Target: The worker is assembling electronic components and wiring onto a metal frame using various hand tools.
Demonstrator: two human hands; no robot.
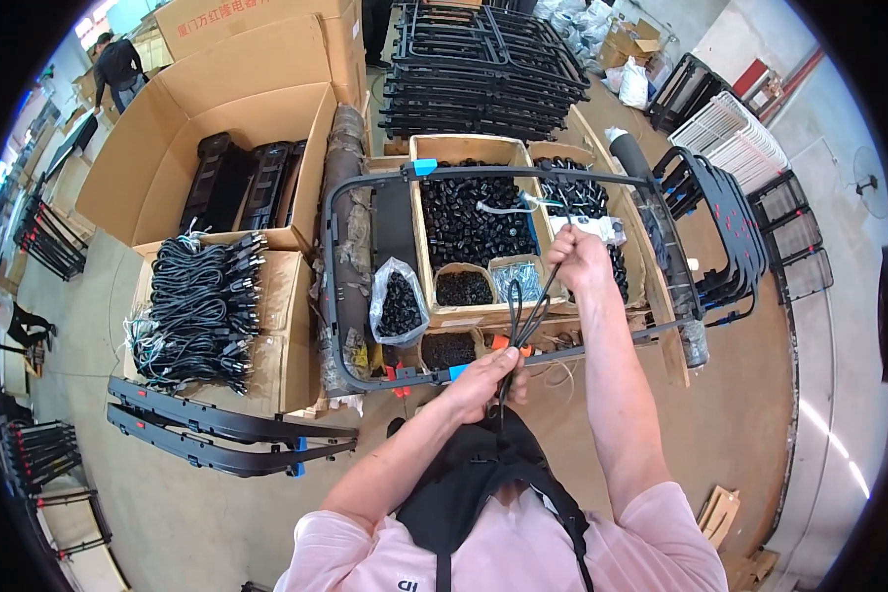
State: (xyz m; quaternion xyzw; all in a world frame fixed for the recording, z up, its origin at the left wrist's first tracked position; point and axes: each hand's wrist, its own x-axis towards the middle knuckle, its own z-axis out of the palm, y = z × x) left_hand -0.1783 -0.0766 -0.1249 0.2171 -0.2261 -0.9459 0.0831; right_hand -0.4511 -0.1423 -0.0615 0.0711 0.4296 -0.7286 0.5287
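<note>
Between my two hands runs a thin black cable (533, 321). My left hand (488, 380) is closed around its looped part, just in front of the workbench. Farther off and to the right, my right hand (580, 259) pinches the same cable near one end. Loose white and green wires (528, 202) show just beyond that fist; whether they belong to this cable I cannot tell. Beneath both hands a black rectangular frame (330, 261) with rounded corners lies across the bench, over wooden bins. The nearest bin (414, 227) holds many small black plastic parts.
Bundled black cables (202, 306) are piled on a carton at left, near an open cardboard box (118, 168) with black panels. A clear bag (400, 301) of black parts and a tray of silver screws (518, 279) sit inside the frame. Black frames (483, 74) are stacked behind.
</note>
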